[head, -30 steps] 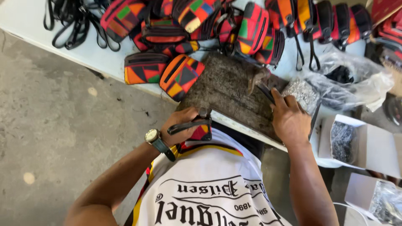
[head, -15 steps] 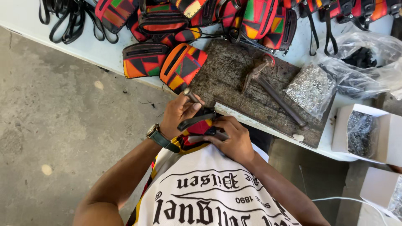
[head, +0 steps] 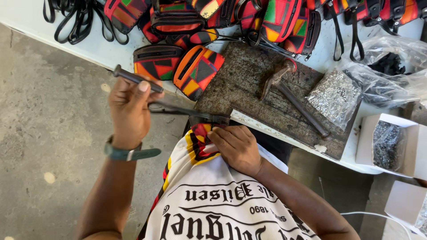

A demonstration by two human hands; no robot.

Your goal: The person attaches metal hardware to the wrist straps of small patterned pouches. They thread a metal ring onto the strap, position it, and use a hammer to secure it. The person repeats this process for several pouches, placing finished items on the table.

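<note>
The left hand has risen leftward, away from the lap, fingers closed around a dark punch tool. The right hand stays low, pinching the black strap near the slab.

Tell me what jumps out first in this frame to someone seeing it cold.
The row of bright patchwork pouches in red, orange, green and black along the white table's far edge. Below them, the left hand grips a dark metal tool raised off the table's edge, while the right hand presses a colourful piece against the person's lap. A hammer lies on the worn dark board.
</note>
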